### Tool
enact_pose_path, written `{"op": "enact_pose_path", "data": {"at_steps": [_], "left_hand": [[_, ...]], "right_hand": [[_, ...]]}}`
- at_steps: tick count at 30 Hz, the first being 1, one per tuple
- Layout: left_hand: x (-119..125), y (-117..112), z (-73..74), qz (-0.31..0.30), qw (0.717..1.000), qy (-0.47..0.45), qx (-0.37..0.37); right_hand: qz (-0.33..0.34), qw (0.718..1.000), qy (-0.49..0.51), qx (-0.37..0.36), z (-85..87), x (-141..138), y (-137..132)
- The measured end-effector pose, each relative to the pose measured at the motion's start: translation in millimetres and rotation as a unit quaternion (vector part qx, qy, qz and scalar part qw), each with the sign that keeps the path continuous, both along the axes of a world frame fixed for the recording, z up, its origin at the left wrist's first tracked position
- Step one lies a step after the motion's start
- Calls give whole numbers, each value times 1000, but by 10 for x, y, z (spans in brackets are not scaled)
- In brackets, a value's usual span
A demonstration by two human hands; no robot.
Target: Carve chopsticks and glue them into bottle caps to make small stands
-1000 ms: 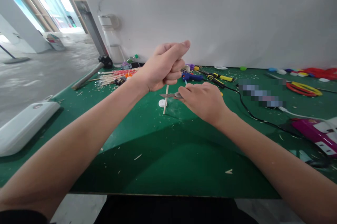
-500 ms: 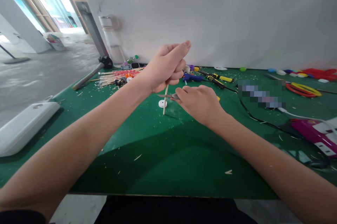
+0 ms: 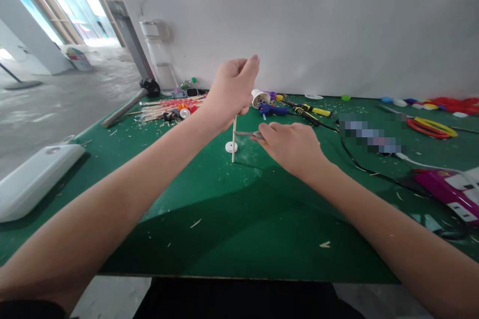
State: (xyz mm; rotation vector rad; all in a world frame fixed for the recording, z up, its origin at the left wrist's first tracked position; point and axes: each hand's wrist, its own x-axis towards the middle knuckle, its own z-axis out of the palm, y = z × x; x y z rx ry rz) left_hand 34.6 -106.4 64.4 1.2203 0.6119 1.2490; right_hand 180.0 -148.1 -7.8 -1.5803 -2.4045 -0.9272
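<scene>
My left hand (image 3: 232, 87) is closed around the upper part of a thin wooden stick (image 3: 234, 147), which stands nearly upright with its lower end on the green table. In my right hand (image 3: 290, 147) is a knife (image 3: 247, 134), its blade pointing left. The blade's tip meets the stick partway up, below my left hand; whether it cuts in I cannot tell. Close behind the stick's lower part lies a small white disc (image 3: 229, 147). My left fingers cover the stick's top.
Behind my hands lie a blue glue gun (image 3: 274, 110), a tipped white cup (image 3: 260, 98) and bundled sticks (image 3: 168, 107). A hammer (image 3: 129, 107) and a white case (image 3: 41, 176) are at left. A purple power strip (image 3: 441, 191) sits at right. Shavings dot the green table (image 3: 239, 239).
My left hand has shifted slightly left, uncovering the white cup. My right hand and the knife have moved right, so the blade no longer crosses past the stick.
</scene>
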Motion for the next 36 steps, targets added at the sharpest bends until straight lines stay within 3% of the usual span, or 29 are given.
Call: {"op": "enact_pose_path", "data": {"at_steps": [3, 5, 11, 16, 22, 26, 36], "left_hand": [[70, -25, -25, -12, 989, -115, -93], [111, -41, -43, -12, 984, -144, -109], [66, -4, -52, 13, 997, 37, 59], [28, 18, -24, 48, 986, 122, 99], [123, -33, -30, 91, 975, 155, 128], [88, -57, -24, 53, 976, 163, 131], [-17, 12, -33, -50, 990, 92, 98]], "right_hand": [[14, 1000, 8, 2, -4, -103, -33], [24, 1000, 13, 6, -5, -169, -55], [19, 1000, -1, -5, 1, -66, -9], [-13, 999, -5, -38, 3, 57, 71], [23, 1000, 9, -20, -7, -98, 26], [33, 999, 16, -18, -12, -79, 30], [5, 1000, 18, -11, -110, 273, 231]]}}
